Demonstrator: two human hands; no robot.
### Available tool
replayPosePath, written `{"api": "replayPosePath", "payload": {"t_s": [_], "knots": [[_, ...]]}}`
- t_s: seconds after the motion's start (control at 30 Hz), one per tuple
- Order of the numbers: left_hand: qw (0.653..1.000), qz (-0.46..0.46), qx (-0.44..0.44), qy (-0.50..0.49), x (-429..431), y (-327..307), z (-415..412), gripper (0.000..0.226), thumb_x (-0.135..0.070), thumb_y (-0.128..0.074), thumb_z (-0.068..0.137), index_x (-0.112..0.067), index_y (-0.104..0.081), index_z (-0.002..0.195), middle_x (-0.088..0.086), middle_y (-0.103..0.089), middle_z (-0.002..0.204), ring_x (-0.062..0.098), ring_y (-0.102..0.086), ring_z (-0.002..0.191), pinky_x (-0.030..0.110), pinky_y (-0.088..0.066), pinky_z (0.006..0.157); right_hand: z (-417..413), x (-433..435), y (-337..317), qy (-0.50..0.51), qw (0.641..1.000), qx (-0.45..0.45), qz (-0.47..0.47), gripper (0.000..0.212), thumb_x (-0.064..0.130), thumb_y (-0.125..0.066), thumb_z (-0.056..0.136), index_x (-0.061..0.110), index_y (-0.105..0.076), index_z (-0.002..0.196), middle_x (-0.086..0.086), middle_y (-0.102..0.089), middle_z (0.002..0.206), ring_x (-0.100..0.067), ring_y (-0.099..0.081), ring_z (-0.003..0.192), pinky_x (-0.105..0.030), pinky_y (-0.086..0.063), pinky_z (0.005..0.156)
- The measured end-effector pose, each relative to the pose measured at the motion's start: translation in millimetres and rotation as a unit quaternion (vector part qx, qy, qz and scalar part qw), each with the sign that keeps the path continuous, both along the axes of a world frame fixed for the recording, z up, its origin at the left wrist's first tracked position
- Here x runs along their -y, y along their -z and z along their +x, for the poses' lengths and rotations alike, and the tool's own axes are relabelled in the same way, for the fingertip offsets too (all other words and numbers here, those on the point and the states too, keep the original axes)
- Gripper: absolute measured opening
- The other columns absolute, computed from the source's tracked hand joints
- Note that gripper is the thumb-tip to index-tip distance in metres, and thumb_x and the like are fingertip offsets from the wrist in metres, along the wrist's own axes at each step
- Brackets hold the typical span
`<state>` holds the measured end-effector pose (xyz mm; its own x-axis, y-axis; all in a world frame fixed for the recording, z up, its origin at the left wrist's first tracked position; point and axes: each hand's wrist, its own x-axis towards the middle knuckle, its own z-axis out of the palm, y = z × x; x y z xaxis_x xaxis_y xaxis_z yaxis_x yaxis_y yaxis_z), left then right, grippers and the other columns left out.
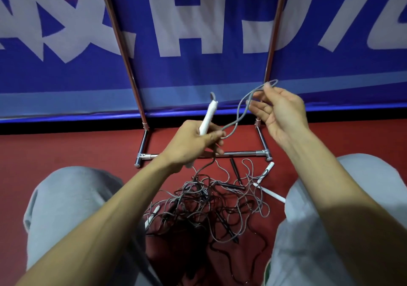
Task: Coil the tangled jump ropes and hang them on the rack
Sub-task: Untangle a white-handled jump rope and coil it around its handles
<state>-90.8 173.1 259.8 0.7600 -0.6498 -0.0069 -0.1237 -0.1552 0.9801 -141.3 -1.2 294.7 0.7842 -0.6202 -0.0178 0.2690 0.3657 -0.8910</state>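
My left hand [193,141] grips a white jump-rope handle [208,117] that points up and away. A grey rope [241,107] runs from that hand up to my right hand [279,111], which pinches a loop of it between thumb and fingers. Below my hands a tangled pile of grey and black ropes [211,206] lies on the red floor between my knees, with several white and black handles sticking out of it. The chrome rack [242,153] stands just beyond the pile, its two uprights rising out of the top of the view.
A blue banner with white lettering [198,32] hangs right behind the rack. My grey-trousered knees [72,197] flank the pile left and right. Red floor [55,149] stretches to the left and right of the rack base.
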Motion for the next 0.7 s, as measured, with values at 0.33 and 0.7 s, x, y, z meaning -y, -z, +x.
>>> {"api": "replayPosePath", "payload": {"t_s": [0.33, 0.7], "knots": [[0.924, -0.299, -0.214, -0.108, -4, -26, 3, 0.010, -0.012, -0.045, 0.101, -0.008, -0.054, 0.098, 0.010, -0.074, 0.083, 0.025, -0.073, 0.081, 0.036, -0.059, 0.076, 8, -28, 25, -0.190, 0.939, -0.150, -0.244, 0.025, -0.007, -0.043, 0.093, 0.012, -0.058, 0.088, -0.009, -0.067, 0.084, -0.013, -0.067, 0.064, -0.027, -0.057, 0.064], [0.770, -0.503, -0.371, -0.128, -25, -39, 16, 0.013, -0.005, -0.047, 0.098, 0.000, -0.059, 0.095, 0.016, -0.073, 0.089, 0.029, -0.073, 0.080, 0.038, -0.060, 0.076, 8, -51, 42, -0.346, 0.868, -0.159, -0.318, 0.014, 0.006, -0.046, 0.099, 0.012, -0.056, 0.090, -0.006, -0.067, 0.082, -0.028, -0.069, 0.080, -0.033, -0.059, 0.075]]}}
